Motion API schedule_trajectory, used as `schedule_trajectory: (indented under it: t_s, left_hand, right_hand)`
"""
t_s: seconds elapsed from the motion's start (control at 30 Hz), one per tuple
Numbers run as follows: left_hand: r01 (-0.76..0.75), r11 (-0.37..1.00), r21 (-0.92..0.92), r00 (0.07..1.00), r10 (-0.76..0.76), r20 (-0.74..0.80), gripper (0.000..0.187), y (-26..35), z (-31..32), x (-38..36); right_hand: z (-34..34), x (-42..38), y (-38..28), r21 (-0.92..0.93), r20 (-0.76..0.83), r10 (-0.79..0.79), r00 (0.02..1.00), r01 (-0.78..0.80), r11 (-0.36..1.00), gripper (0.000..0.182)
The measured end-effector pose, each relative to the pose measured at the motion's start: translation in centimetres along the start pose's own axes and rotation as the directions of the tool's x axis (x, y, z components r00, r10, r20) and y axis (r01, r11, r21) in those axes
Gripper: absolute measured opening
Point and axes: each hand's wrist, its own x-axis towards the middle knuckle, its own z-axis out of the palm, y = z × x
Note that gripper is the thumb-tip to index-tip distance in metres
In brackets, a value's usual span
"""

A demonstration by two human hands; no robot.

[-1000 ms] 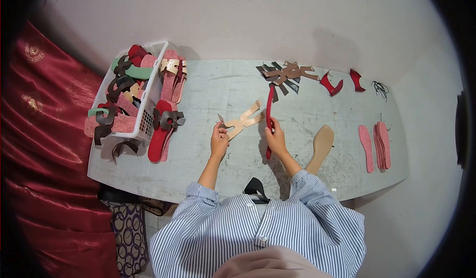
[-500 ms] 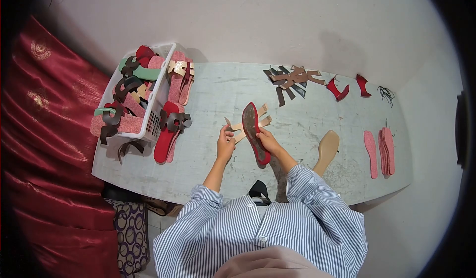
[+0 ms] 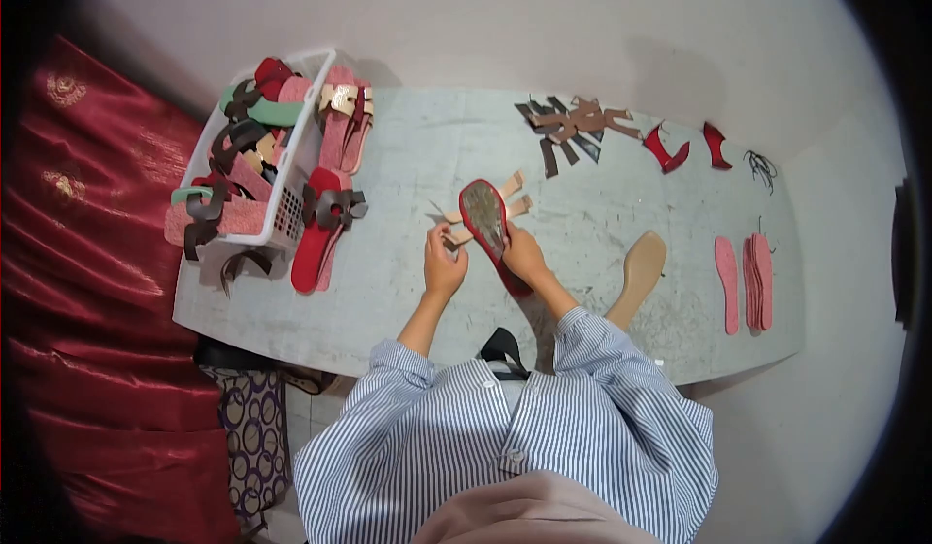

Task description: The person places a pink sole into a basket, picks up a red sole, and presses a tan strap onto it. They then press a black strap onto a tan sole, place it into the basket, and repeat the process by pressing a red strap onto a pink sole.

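Observation:
My right hand (image 3: 524, 255) is wrapped round the middle of a red-edged sole (image 3: 482, 216), whose grey-brown underside faces up. Left of it, my left hand (image 3: 445, 258) has its fingers closed on a cream strap piece (image 3: 460, 237) beside the sole's edge. The ends of cream straps stick out past the sole's right side. A beige shoe last (image 3: 641, 267) lies on the table to the right of my right hand.
A white basket (image 3: 309, 136) of sandal parts stands at the left, with a red sandal (image 3: 313, 243) beside it. Brown and black straps (image 3: 573, 127) and red pieces (image 3: 666, 151) lie at the back. Pink insoles (image 3: 758, 282) are at the right.
The sole has tilted in my right hand, its upper end now broader in view and further left. My left hand has shifted in towards the strap. The whole view has moved slightly.

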Motion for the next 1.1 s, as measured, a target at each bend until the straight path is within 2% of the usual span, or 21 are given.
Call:
schedule_trajectory:
  t_s: [0.03, 0.1, 0.2, 0.27, 0.3, 0.37, 0.4, 0.47, 0.5, 0.53, 0.57, 0.63, 0.67, 0.77, 0.83, 0.9, 1.1]
  left_hand:
    - [0.01, 0.999, -0.047, 1.0, -0.011, -0.022, 0.047, 0.6, 0.0, 0.0]
    - [0.001, 0.996, -0.093, 0.999, -0.005, -0.045, 0.051, 0.8, 0.2, 0.5]
    - [-0.1, 0.986, -0.135, 0.991, 0.087, -0.1, 0.058, 0.2, 0.7, 0.6]
    - [0.048, 0.956, -0.29, 0.996, -0.067, -0.056, 0.06, 0.7, 0.9, 0.8]
    - [0.04, 0.957, -0.286, 0.997, -0.058, -0.054, 0.06, 1.4, 1.2, 1.1]
    - [0.098, 0.912, -0.397, 0.979, -0.16, -0.125, 0.061, 3.3, 2.1, 1.1]
    - [0.107, 0.899, -0.424, 0.974, -0.18, -0.138, 0.062, 4.0, 2.5, 1.1]
    - [0.129, 0.901, -0.415, 0.979, -0.181, -0.089, 0.062, 3.3, 3.2, 1.4]
    - [0.142, 0.903, -0.407, 0.982, -0.179, -0.054, 0.062, 2.8, 3.6, 1.4]
    - [0.149, 0.879, -0.453, 0.978, -0.199, -0.066, 0.051, 2.4, 4.0, 1.4]
    - [0.149, 0.879, -0.453, 0.978, -0.199, -0.065, 0.051, 2.0, 3.9, 1.2]
    - [0.093, 0.988, -0.124, 0.994, -0.085, 0.075, 0.036, 1.7, 3.1, 1.5]
    - [0.069, 0.992, -0.105, 0.998, -0.069, -0.004, 0.027, 2.0, 3.2, 1.5]
    - [-0.011, 0.999, -0.044, 1.0, 0.011, -0.004, 0.029, 0.9, 3.7, 1.4]
    - [-0.031, 0.999, -0.035, 0.999, 0.03, -0.032, 0.022, 1.1, 3.6, 1.6]
    - [-0.226, 0.97, 0.089, 0.974, 0.228, -0.004, 0.016, 1.1, 3.4, 1.8]
    - [-0.144, 0.984, 0.102, 0.989, 0.146, -0.015, 0.013, 2.2, 3.2, 1.6]
  right_hand:
    - [-0.2, -0.1, -0.3, -0.058, -0.051, -0.005, 0.999, 0.002, 0.998, 0.027]
    - [0.4, -0.3, 0.1, -0.027, -0.097, -0.026, 0.995, 0.024, 0.999, 0.026]
    - [0.6, -0.5, 0.3, -0.008, -0.147, -0.04, 0.988, 0.039, 0.999, 0.027]
    - [1.3, 0.1, 1.7, 0.041, -0.241, -0.154, 0.958, 0.168, 0.985, 0.022]
    - [1.3, 0.2, 1.8, 0.046, -0.248, -0.154, 0.956, 0.171, 0.984, 0.022]
    - [1.3, -0.1, 1.9, 0.072, -0.237, -0.146, 0.96, 0.167, 0.983, 0.025]
    - [1.1, -0.3, 1.5, 0.076, -0.241, -0.136, 0.961, 0.158, 0.984, 0.025]
    - [0.3, -1.1, 0.2, 0.048, -0.139, 0.018, 0.99, -0.011, 0.999, 0.027]
    - [0.6, -1.3, 0.6, 0.047, -0.135, 0.03, 0.99, -0.024, 0.999, 0.027]
    - [1.0, -1.3, 1.0, -0.055, -0.187, -0.035, 0.982, 0.025, 0.998, 0.028]
    - [1.2, -1.0, 1.2, -0.158, -0.235, -0.112, 0.966, 0.075, 0.984, 0.029]
    - [1.2, -1.4, 1.1, -0.129, -0.253, -0.1, 0.962, 0.069, 0.989, 0.028]
    - [1.2, -1.4, 1.1, -0.1, -0.262, -0.078, 0.962, 0.053, 0.994, 0.028]
    - [1.0, -1.1, 1.7, -0.073, -0.235, -0.092, 0.968, 0.077, 0.994, 0.028]
    - [0.7, -1.1, 1.6, -0.07, -0.233, -0.098, 0.968, 0.084, 0.994, 0.028]
    - [0.6, -1.3, 1.7, -0.072, -0.23, -0.103, 0.968, 0.088, 0.993, 0.028]
    - [0.5, -1.0, 1.8, -0.006, -0.187, -0.053, 0.981, 0.053, 0.999, 0.03]
